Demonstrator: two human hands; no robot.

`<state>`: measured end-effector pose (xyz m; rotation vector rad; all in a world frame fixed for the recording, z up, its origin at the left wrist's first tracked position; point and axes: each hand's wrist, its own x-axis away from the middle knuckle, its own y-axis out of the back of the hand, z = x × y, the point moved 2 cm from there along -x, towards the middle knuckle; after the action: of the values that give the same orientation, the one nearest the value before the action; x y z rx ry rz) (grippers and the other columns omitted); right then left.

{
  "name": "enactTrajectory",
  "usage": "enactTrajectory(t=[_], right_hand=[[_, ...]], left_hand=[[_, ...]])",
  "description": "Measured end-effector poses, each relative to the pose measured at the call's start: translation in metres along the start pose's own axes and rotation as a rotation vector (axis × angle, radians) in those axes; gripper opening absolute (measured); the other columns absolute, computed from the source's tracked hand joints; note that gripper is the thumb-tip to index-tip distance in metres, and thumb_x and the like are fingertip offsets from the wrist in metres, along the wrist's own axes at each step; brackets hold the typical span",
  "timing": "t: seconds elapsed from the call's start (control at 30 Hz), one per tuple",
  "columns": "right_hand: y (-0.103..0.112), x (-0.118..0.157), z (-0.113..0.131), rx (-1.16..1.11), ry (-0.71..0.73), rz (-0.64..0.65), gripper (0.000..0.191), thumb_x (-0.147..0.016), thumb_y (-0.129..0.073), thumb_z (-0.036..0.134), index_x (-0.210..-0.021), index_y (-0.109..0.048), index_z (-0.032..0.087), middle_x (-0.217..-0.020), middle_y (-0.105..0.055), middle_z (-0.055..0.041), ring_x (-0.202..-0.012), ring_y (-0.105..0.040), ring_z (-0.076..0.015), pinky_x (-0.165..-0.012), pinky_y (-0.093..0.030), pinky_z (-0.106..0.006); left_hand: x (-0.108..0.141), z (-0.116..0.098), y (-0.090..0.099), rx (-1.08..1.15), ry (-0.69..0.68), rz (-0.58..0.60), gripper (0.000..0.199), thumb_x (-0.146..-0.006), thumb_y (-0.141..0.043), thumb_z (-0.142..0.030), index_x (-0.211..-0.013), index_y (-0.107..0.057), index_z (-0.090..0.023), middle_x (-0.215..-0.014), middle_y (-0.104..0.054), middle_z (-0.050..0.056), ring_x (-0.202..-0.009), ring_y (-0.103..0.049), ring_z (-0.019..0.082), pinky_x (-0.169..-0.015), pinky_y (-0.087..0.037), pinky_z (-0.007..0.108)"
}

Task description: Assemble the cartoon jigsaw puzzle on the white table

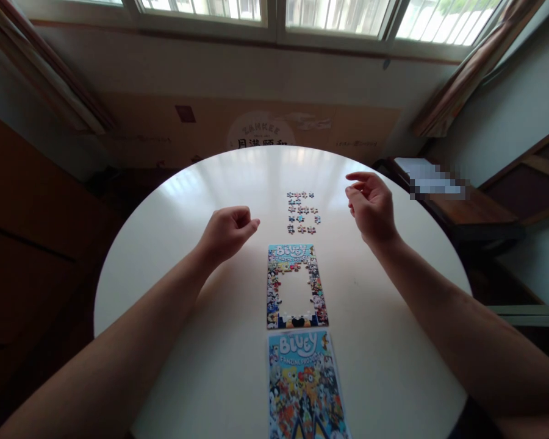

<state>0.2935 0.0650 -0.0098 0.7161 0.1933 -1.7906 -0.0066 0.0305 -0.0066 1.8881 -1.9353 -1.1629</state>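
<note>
My left hand (229,231) is closed in a fist above the table, left of the loose jigsaw pieces, with its thumb pointing right and nothing visible in it. On the other side of the pieces, my right hand (371,206) hovers with its index finger stretched out, apart from the thumb, and the other fingers curled; I see nothing held. Several loose jigsaw pieces (301,210) lie in short rows. Nearer to me is a partly assembled puzzle (321,297), its border joined around a bare middle. Below it lies a printed Bluey picture (302,378).
The pieces and pictures lie on a round white table (141,268). Beyond its far edge stands a cardboard panel (201,125) under the windows. A wooden bench (480,204) stands at the right. Curtains (50,67) hang at both sides.
</note>
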Motion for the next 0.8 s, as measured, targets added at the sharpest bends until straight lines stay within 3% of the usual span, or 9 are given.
enactTrajectory(t=[0.1,0.23,0.33,0.5,0.8], right_hand=[[0.006,-0.006,-0.012,0.026,-0.020,-0.108,0.027,-0.085,-0.058,0.025,-0.111,-0.063,0.026,-0.110,-0.065,-0.0056,-0.098,-0.062,-0.0206,-0.077,-0.053,-0.034],[0.007,-0.010,-0.032,0.082,-0.117,-0.125,0.039,-0.085,-0.055,0.028,-0.124,-0.059,0.025,-0.133,-0.060,-0.0086,-0.123,-0.055,-0.0272,-0.099,-0.050,-0.047],[0.001,-0.008,-0.045,0.237,-0.068,0.011,0.043,-0.086,-0.053,0.025,-0.128,-0.061,0.022,-0.137,-0.059,-0.0111,-0.131,-0.051,-0.0287,-0.109,-0.043,-0.051],[-0.015,-0.001,-0.061,0.472,0.009,0.297,0.037,-0.089,-0.049,0.020,-0.116,-0.073,0.020,-0.139,-0.058,-0.0128,-0.135,-0.050,-0.0289,-0.118,-0.035,-0.049],[-0.022,0.005,-0.061,0.546,0.025,0.403,0.043,-0.093,-0.044,0.015,-0.126,-0.071,0.023,-0.146,-0.054,-0.0107,-0.141,-0.044,-0.0277,-0.122,-0.031,-0.048]], left_hand=[[0.001,-0.001,0.000,0.006,0.007,0.004,0.038,-0.081,-0.062,-0.032,-0.054,-0.038,-0.020,-0.053,-0.031,-0.007,-0.053,-0.029,0.009,-0.054,-0.026,0.027],[0.001,0.002,-0.001,0.008,0.025,0.018,0.038,-0.081,-0.061,-0.034,-0.055,-0.037,-0.020,-0.053,-0.032,-0.006,-0.053,-0.030,0.010,-0.054,-0.027,0.027],[0.000,0.006,-0.001,-0.003,0.042,0.020,0.037,-0.081,-0.060,-0.035,-0.056,-0.037,-0.020,-0.054,-0.034,-0.006,-0.053,-0.031,0.010,-0.054,-0.027,0.027],[-0.002,0.009,0.000,-0.016,0.030,0.014,0.038,-0.081,-0.059,-0.036,-0.056,-0.035,-0.021,-0.054,-0.032,-0.006,-0.054,-0.030,0.010,-0.054,-0.026,0.027],[0.000,0.007,-0.002,-0.002,0.032,0.035,0.037,-0.082,-0.059,-0.036,-0.055,-0.037,-0.020,-0.054,-0.033,-0.006,-0.054,-0.031,0.010,-0.054,-0.027,0.027]])
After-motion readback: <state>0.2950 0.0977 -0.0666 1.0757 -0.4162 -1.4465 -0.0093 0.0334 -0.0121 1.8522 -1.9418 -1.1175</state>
